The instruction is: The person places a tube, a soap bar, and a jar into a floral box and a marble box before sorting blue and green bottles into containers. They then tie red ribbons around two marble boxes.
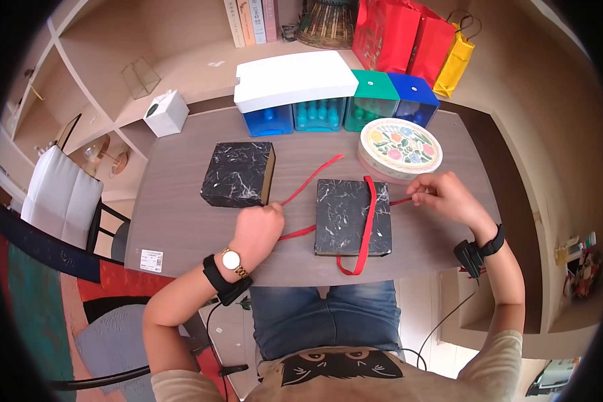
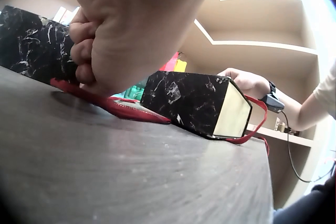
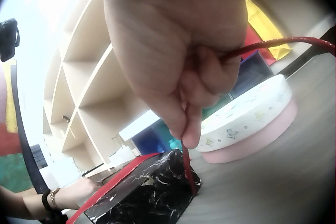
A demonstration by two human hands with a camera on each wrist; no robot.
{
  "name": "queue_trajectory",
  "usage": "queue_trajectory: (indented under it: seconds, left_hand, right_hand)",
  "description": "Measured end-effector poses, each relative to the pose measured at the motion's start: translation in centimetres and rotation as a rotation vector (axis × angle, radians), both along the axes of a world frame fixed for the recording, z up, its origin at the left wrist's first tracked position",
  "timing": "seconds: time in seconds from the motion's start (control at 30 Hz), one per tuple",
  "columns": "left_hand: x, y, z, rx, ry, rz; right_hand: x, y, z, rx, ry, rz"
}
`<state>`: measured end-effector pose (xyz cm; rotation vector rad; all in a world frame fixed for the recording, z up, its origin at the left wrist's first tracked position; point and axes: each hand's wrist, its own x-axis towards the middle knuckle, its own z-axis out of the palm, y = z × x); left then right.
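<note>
A thick black marbled block [image 1: 345,208], like a book with pale edges, lies near the front of the table. A red ribbon [image 1: 366,228] loops over its top and hangs past its front edge. To its left my left hand [image 1: 258,226] grips the ribbon in a fist, with a loose tail running up the table. On the right side, thumb and fingers of my right hand [image 1: 449,197] pinch the ribbon. In the right wrist view a taut length of ribbon [image 3: 188,171] drops from the fingertips to the block. A second marbled block [image 1: 238,173] lies beyond my left hand.
An oval floral tin [image 1: 400,149] stands behind the right hand. Along the back are blue and green drawer boxes [image 1: 318,115] under a white lid [image 1: 295,77], and a white tissue box [image 1: 167,114]. Red bags [image 1: 402,40] and a yellow bag [image 1: 454,63] stand behind.
</note>
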<state>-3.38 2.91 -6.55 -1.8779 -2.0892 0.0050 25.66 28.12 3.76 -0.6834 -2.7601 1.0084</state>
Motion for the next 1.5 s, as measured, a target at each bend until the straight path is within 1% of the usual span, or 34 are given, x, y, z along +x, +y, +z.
queue_trajectory:
  seconds: [0.07,0.13,0.17,0.2,0.3,0.33,0.37,0.43,0.53,0.63,0.8,0.87,0.97,1.07,1.17,1.27,1.37,1.4,1.47,1.5]
  left_hand:
    - [-0.3,0.1,1.2,-0.017,-0.016,-0.014]
    - [-0.4,0.1,3.9,-0.010,-0.011,0.005]
    - [-0.6,0.2,5.2,0.087,0.005,0.060]
    - [-1.1,0.2,6.8,0.133,0.012,0.110]
    - [-3.5,-1.3,11.2,0.237,-0.252,0.206]
    - [-4.3,-2.0,12.2,0.285,-0.393,0.216]
    - [-5.2,-2.8,12.9,0.310,-0.463,0.205]
    - [-7.1,-4.1,13.0,0.363,-0.652,0.216]
    - [-8.9,-5.8,12.2,0.395,-0.755,0.222]
    - [-10.2,-7.6,11.4,0.506,-0.821,0.271]
    - [-12.4,-10.2,9.6,0.442,-0.869,0.394]
    - [-12.7,-10.5,8.0,0.435,-0.903,0.434]
    - [-12.5,-10.5,7.0,0.467,-0.906,0.474]
    - [-12.5,-10.4,6.2,0.496,-0.847,0.423]
    - [-11.6,-9.7,7.8,0.652,-1.100,0.231]
    - [-8.6,-7.9,11.7,0.663,-1.442,0.115]
    - [-6.6,-5.4,15.3,0.483,-1.548,-0.082]
    - [-6.1,-4.3,16.1,0.427,-1.601,-0.176]
    - [-4.6,-2.1,17.7,0.314,-1.691,-0.367]
    - [-3.4,-1.1,18.5,0.295,-1.716,-0.378]
  right_hand:
    - [0.0,0.1,0.2,0.003,-0.013,-0.005]
    - [0.2,0.5,0.1,0.005,-0.012,-0.003]
    - [0.4,0.8,0.0,0.003,-0.014,-0.004]
    - [0.5,1.1,-0.1,-0.002,-0.025,-0.013]
    - [1.1,2.0,-0.1,-0.021,-0.052,-0.040]
    - [1.3,2.2,0.0,-0.030,-0.055,-0.048]
    - [1.5,2.5,0.0,-0.040,-0.057,-0.056]
    - [1.9,3.0,-0.3,-0.042,-0.060,-0.076]
    - [2.6,3.8,-0.9,-0.050,-0.061,-0.097]
    - [3.3,4.8,-1.5,-0.048,-0.074,-0.119]
    - [5.3,6.6,-3.1,-0.124,-0.038,-0.212]
    - [5.7,6.9,-3.5,-0.160,-0.019,-0.255]
    - [6.0,7.5,-4.1,-0.142,-0.021,-0.261]
    - [5.7,6.5,-4.1,-0.003,-0.055,-0.192]
    - [5.0,2.3,-0.7,0.065,-0.249,-0.149]
    - [4.2,-2.2,2.9,-0.097,-0.163,-0.027]
    - [3.8,-3.9,5.7,-0.188,-0.049,0.006]
    - [3.7,-4.1,6.8,-0.275,-0.043,-0.025]
    - [3.1,-3.9,8.6,-0.235,0.016,0.066]
    - [2.7,-3.8,9.5,-0.210,0.045,0.114]
